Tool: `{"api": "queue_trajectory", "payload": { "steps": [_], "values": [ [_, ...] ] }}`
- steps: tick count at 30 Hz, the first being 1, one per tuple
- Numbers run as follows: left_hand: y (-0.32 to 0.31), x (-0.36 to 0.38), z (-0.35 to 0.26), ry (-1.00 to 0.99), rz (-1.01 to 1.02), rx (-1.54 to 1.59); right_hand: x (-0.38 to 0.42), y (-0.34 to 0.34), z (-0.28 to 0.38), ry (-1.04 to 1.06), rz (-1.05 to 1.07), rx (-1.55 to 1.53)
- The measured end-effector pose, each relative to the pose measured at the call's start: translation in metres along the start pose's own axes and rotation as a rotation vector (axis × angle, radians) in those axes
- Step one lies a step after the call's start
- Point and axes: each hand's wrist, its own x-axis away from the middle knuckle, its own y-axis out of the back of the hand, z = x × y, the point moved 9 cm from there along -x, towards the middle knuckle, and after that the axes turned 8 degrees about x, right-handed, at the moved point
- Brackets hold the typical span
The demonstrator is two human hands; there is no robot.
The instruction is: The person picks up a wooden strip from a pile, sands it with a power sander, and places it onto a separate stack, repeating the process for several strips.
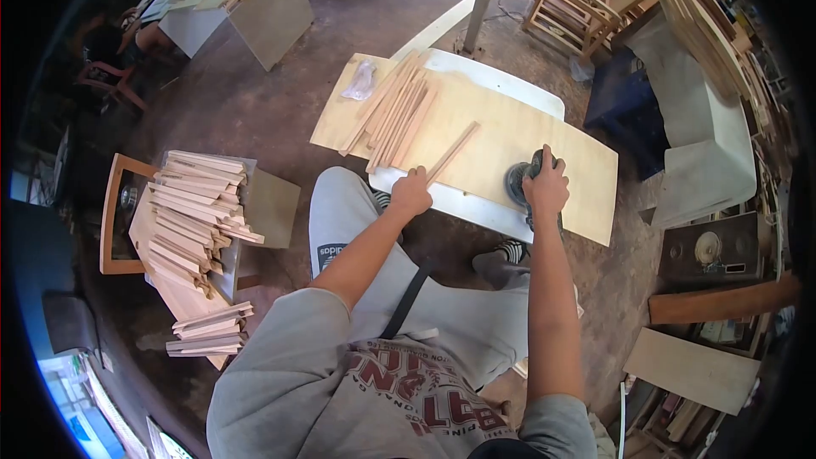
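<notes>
My left hand (411, 193) is closed on the near end of a thin wooden strip (455, 150), which points away over the plywood board (557, 149). My right hand (548, 185) wraps round a dark power sander (516, 184) with a round body, at the right part of the board. The sander and the strip are apart. To the left of the held strip, a bunch of similar wooden strips (396, 110) lies on the board. A crumpled plastic bag (360, 80) sits at the board's far left corner. The sander's underside is hidden.
A white tabletop (510, 87) supports the board. At my left, many stacked wooden strips (191, 221) rest on a low surface beside a wooden frame (109, 219). A post (484, 0) rises beyond the board; wooden chairs (578, 0) stand far right. A person (106, 41) sits far left.
</notes>
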Motion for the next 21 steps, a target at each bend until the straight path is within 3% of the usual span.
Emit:
{"api": "queue_trajectory", "payload": {
  "steps": [3,8,12,14,16,17,21],
  "values": [
    [-0.01,0.028,0.012,0.125,0.058,0.204,0.005,0.002,0.005,0.024,0.01,0.003],
    [-0.026,0.065,0.012,0.153,0.04,0.351,0.011,-0.005,0.005,0.091,0.068,-0.017],
    [-0.049,0.064,0.029,0.127,0.028,0.502,0.025,0.004,0.016,0.169,0.081,-0.042],
    [-0.078,0.053,0.049,0.13,0.113,0.681,0.033,0.01,0.026,0.231,0.062,-0.084],
    [-0.068,0.062,0.036,0.136,0.208,0.742,0.042,0.03,0.045,0.291,0.045,-0.113],
    [-0.063,0.06,0.034,0.015,0.093,0.601,0.046,0.037,0.054,0.315,0.045,-0.108],
    [-0.087,0.053,0.045,0.163,0.21,0.743,0.049,0.057,0.076,0.355,0.03,-0.117]
  ]
}}
